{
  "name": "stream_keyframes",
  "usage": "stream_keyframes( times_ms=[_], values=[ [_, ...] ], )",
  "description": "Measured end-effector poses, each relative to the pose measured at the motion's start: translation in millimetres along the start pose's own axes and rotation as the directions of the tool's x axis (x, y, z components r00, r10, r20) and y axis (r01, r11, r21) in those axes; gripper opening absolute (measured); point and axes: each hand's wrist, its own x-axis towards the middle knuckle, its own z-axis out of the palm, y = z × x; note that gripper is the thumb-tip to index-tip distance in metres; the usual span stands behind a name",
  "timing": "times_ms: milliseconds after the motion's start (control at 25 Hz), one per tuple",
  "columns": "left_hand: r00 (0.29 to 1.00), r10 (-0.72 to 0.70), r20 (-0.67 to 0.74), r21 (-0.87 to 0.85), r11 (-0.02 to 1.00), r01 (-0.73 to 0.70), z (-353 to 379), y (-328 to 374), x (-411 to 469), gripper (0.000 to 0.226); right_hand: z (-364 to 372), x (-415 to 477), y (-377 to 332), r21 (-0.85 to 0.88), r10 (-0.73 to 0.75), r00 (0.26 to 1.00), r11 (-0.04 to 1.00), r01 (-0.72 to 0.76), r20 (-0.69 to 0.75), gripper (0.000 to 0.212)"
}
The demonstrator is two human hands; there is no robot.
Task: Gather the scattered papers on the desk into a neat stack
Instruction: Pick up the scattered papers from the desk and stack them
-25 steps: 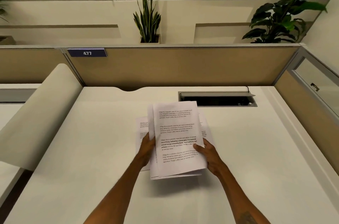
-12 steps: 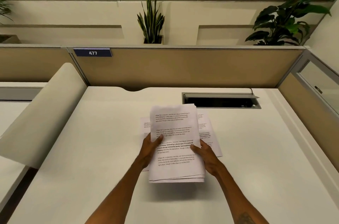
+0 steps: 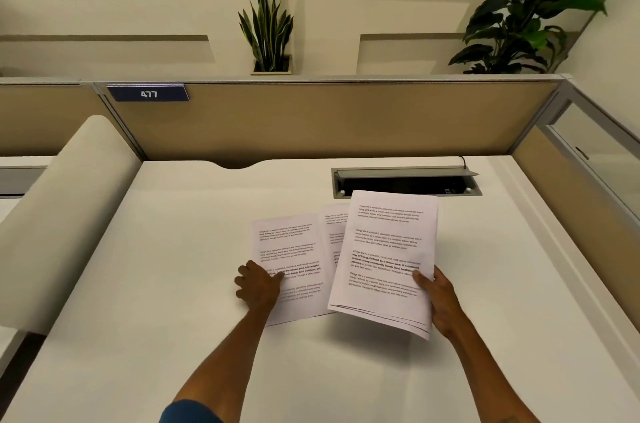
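My right hand (image 3: 437, 298) grips a bundle of printed white sheets (image 3: 384, 256) by its lower right edge and holds it tilted just above the white desk (image 3: 173, 284). A single printed sheet (image 3: 294, 249) lies flat on the desk to the left of the bundle. My left hand (image 3: 258, 287) rests on that sheet's left edge with curled fingers; whether it grips the paper is unclear. Another sheet (image 3: 334, 225) peeks out between the two, mostly hidden under the bundle.
An open cable tray (image 3: 405, 181) is set into the desk just behind the bundle. A tan partition (image 3: 329, 121) closes the back, a side panel (image 3: 571, 200) the right. A rounded beige divider (image 3: 62, 214) rises at the left.
Both hands held the bundle at the desk's middle; now my right hand alone has carried it to the right, and my left hand has dropped onto the sheet lying on the desk.
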Motion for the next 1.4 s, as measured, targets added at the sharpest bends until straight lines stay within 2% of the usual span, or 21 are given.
stream_keyframes(
  times_ms=[80, 280, 400, 520, 640, 720, 880, 960, 1080, 1240, 1320, 1400],
  values=[
    [1.0, 0.002, 0.007, 0.077, 0.997, -0.002, 4.5, 6.0, 3.5, 0.072, -5.1, 2.4, 2.7, 0.004, 0.006, 1.0, 1.0, -0.006, -0.02, 0.041],
    [0.996, -0.08, 0.041, 0.002, 0.997, 0.08, 4.3, 21.7, 10.9, 0.066, -3.2, 8.8, 4.8, 0.011, 0.026, 1.0, 1.0, -0.026, -0.011, 0.038],
    [0.999, -0.037, 0.039, -0.023, 0.999, 0.038, 0.7, 18.2, 14.5, 0.054, 0.2, 12.4, 2.8, -0.001, 0.023, 1.0, 1.0, -0.023, 0.009, 0.035],
    [0.997, 0.071, 0.023, -0.231, 0.971, -0.064, -4.5, 9.3, 15.6, 0.043, 3.4, 14.9, 0.8, -0.026, 0.018, 1.0, 1.0, -0.018, 0.012, 0.037],
    [0.981, 0.191, 0.008, -0.433, 0.886, -0.169, -14.8, 2.7, 11.0, 0.034, 3.9, 17.0, 1.3, -0.035, 0.019, 1.0, 0.999, -0.019, 0.005, 0.041],
    [0.967, 0.252, 0.024, -0.557, 0.807, -0.197, -23.7, 1.0, 6.7, 0.035, 4.5, 16.3, 2.5, -0.035, 0.016, 1.0, 0.999, -0.016, 0.002, 0.04],
    [0.936, 0.343, 0.083, -0.683, 0.703, -0.197, -41.5, 1.0, 0.7, 0.036, 6.2, 13.1, 4.3, -0.026, 0.013, 1.0, 1.0, -0.013, -0.007, 0.04],
    [0.92, 0.383, 0.083, -0.663, 0.71, -0.236, -50.6, 1.0, 0.0, 0.034, 5.8, 12.1, 4.0, -0.014, 0.01, 1.0, 1.0, -0.01, -0.004, 0.04],
    [0.876, 0.476, 0.072, -0.471, 0.791, -0.391, -68.3, 7.4, 4.0, 0.027, 6.0, 10.9, 0.7, -0.018, -0.003, 1.0, 1.0, 0.003, 0.003, 0.041],
    [0.816, 0.556, 0.156, -0.301, 0.814, -0.497, -94.4, 31.6, 9.1, 0.025, 7.0, 10.6, -4.3, -0.022, -0.018, 1.0, 1.0, 0.018, -0.006, 0.041],
    [0.803, 0.571, 0.169, -0.306, 0.805, -0.508, -102.3, 40.6, 9.4, 0.031, 5.7, 10.8, -4.1, -0.017, -0.027, 0.999, 1.0, 0.027, -0.02, 0.04],
    [0.814, 0.562, 0.146, -0.425, 0.779, -0.462, -106.7, 44.4, 7.3, 0.035, 4.1, 9.7, -2.0, -0.009, -0.034, 0.999, 0.999, 0.034, -0.033, 0.039]
  ],
)
